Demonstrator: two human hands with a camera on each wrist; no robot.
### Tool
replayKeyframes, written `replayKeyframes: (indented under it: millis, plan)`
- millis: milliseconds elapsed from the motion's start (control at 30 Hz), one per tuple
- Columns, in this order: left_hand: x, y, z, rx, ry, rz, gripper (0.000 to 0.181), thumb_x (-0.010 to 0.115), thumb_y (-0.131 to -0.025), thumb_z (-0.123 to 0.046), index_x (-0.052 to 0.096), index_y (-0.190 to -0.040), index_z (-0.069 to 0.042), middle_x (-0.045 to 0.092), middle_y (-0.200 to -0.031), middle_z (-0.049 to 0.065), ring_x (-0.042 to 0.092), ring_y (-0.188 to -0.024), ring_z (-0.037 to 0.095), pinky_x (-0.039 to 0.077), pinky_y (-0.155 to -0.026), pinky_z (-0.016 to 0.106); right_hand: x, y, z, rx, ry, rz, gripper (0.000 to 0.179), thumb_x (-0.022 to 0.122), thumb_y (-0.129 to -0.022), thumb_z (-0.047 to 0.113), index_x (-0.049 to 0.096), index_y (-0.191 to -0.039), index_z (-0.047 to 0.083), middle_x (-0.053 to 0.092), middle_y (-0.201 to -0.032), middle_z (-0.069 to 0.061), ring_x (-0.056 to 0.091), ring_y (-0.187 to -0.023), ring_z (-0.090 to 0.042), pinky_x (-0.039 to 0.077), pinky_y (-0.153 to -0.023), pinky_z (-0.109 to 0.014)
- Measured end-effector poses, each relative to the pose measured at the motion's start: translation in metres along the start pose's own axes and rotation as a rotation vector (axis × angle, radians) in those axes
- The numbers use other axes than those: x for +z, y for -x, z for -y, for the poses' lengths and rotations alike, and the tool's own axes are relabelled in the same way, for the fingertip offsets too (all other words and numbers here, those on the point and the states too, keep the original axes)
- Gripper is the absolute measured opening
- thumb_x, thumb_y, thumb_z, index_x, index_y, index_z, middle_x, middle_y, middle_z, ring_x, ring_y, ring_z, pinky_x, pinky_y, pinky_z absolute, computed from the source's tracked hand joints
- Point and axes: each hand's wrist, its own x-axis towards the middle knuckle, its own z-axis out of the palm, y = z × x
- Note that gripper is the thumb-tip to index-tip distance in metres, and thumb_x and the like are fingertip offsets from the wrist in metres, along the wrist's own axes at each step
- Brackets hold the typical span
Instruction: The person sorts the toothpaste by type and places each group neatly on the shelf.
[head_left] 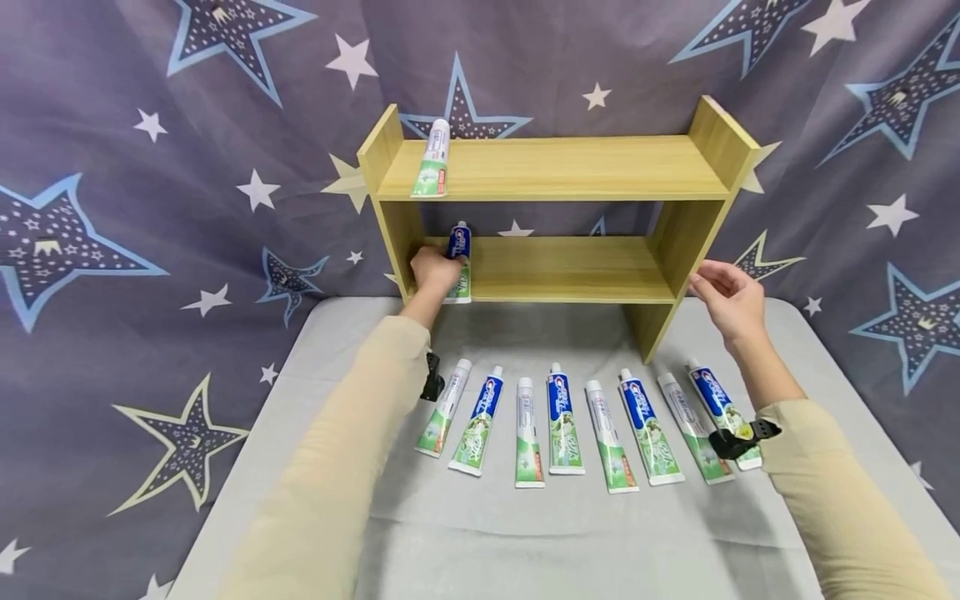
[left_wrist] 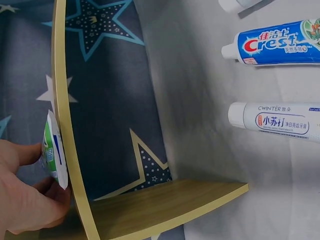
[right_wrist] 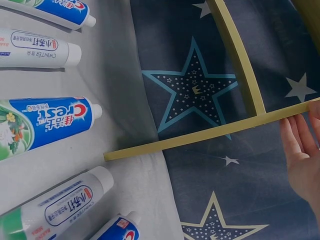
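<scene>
My left hand (head_left: 437,271) pinches a blue and green Crest toothpaste tube (head_left: 460,242) at the left end of the wooden rack's lower shelf (head_left: 562,267). The left wrist view shows the tube (left_wrist: 50,150) end-on between thumb and fingers, lying along the shelf board. With its fingertips my right hand (head_left: 731,304) touches the outside of the rack's right side panel (head_left: 686,233). In the right wrist view that hand (right_wrist: 302,155) has fairly straight fingers against the panel edge and holds nothing. A white and green toothpaste tube (head_left: 433,162) lies on the upper shelf (head_left: 562,167), at its left.
Several toothpaste tubes lie in a row on the grey cloth-covered table (head_left: 480,550), white-green ones (head_left: 528,433) alternating with blue-green Crest ones (head_left: 562,421). The rightmost tube (head_left: 716,400) is partly behind my right wrist strap. A star-patterned curtain (head_left: 187,167) hangs behind the rack.
</scene>
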Motion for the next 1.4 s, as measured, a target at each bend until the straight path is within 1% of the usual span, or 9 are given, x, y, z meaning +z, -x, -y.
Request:
replayKeyframes:
  millis: [133, 267, 367, 533, 733, 867, 1000, 1200, 1400]
  plan:
    - [0.003, 0.002, 0.003, 0.011, 0.041, -0.026, 0.03, 0.066, -0.086, -0.022, 0.071, -0.105, 0.001, 0.072, -0.108, 0.017, 0.064, -0.106, 0.033, 0.049, -0.1, 0.039, 0.0, 0.001, 0.0, -0.005, 0.0, -0.002, 0.023, 0.066, -0.084, -0.006, 0.068, -0.088, 0.016, 0.07, -0.078, 0.012, 0.066, -0.072, 0.002, 0.056, -0.067, -0.008]
    - [0.003, 0.006, 0.005, 0.013, 0.135, -0.038, 0.031, 0.067, -0.086, -0.019, 0.07, -0.109, 0.001, 0.071, -0.109, 0.019, 0.064, -0.106, 0.034, 0.051, -0.097, 0.039, 0.0, 0.001, 0.001, 0.008, 0.023, -0.006, 0.022, 0.066, -0.084, -0.005, 0.068, -0.089, 0.016, 0.07, -0.078, 0.013, 0.066, -0.072, 0.003, 0.055, -0.066, -0.008]
    - [0.0, 0.01, 0.005, 0.018, 0.176, -0.043, 0.031, 0.067, -0.086, -0.019, 0.069, -0.109, 0.001, 0.071, -0.108, 0.019, 0.063, -0.105, 0.034, 0.052, -0.095, 0.04, 0.001, 0.002, 0.001, 0.017, 0.052, -0.008, 0.021, 0.066, -0.085, -0.003, 0.068, -0.089, 0.017, 0.069, -0.079, 0.014, 0.065, -0.073, 0.003, 0.055, -0.066, -0.007]
    - [-0.006, 0.016, 0.006, 0.029, 0.167, -0.054, 0.034, 0.068, -0.084, -0.021, 0.067, -0.11, 0.002, 0.07, -0.109, 0.019, 0.061, -0.106, 0.034, 0.05, -0.097, 0.041, 0.002, 0.002, 0.001, 0.017, 0.038, -0.008, 0.021, 0.066, -0.085, -0.003, 0.068, -0.088, 0.017, 0.069, -0.078, 0.014, 0.065, -0.073, 0.003, 0.055, -0.067, -0.007]
    - [-0.017, 0.027, 0.011, 0.055, 0.158, -0.019, 0.04, 0.068, -0.084, -0.023, 0.063, -0.117, 0.001, 0.067, -0.115, 0.018, 0.06, -0.109, 0.033, 0.049, -0.098, 0.041, 0.004, 0.002, -0.001, 0.004, -0.021, -0.011, 0.023, 0.065, -0.084, -0.007, 0.068, -0.086, 0.016, 0.07, -0.077, 0.011, 0.065, -0.071, 0.002, 0.056, -0.066, -0.008]
    - [-0.023, 0.039, 0.017, 0.098, 0.193, 0.021, 0.043, 0.068, -0.086, -0.021, 0.06, -0.122, 0.001, 0.065, -0.121, 0.019, 0.06, -0.114, 0.031, 0.049, -0.101, 0.039, 0.003, 0.002, -0.001, -0.007, -0.033, -0.018, 0.023, 0.065, -0.084, -0.008, 0.069, -0.085, 0.015, 0.07, -0.076, 0.01, 0.066, -0.07, 0.001, 0.056, -0.066, -0.009]
    - [-0.027, 0.054, 0.027, 0.151, 0.253, 0.048, 0.041, 0.068, -0.087, -0.014, 0.059, -0.123, 0.003, 0.064, -0.123, 0.02, 0.06, -0.115, 0.032, 0.051, -0.102, 0.038, 0.003, 0.002, -0.001, -0.013, -0.035, -0.022, 0.022, 0.065, -0.084, -0.007, 0.069, -0.086, 0.015, 0.07, -0.076, 0.01, 0.066, -0.07, 0.001, 0.056, -0.066, -0.009]
    - [-0.03, 0.076, 0.043, 0.248, 0.269, 0.024, 0.037, 0.067, -0.086, -0.009, 0.061, -0.12, 0.004, 0.065, -0.121, 0.02, 0.062, -0.111, 0.033, 0.052, -0.101, 0.038, 0.003, 0.002, 0.0, 0.0, -0.032, -0.027, 0.022, 0.065, -0.084, -0.007, 0.069, -0.086, 0.015, 0.07, -0.076, 0.01, 0.065, -0.07, 0.001, 0.056, -0.067, -0.009]
    - [-0.029, 0.09, 0.067, 0.325, 0.284, -0.01, 0.035, 0.066, -0.084, -0.003, 0.061, -0.117, 0.006, 0.065, -0.114, 0.024, 0.062, -0.106, 0.038, 0.053, -0.096, 0.047, 0.004, 0.003, 0.0, 0.006, -0.034, -0.025, 0.022, 0.065, -0.084, -0.007, 0.069, -0.086, 0.015, 0.069, -0.076, 0.01, 0.065, -0.07, 0.002, 0.056, -0.067, -0.009]
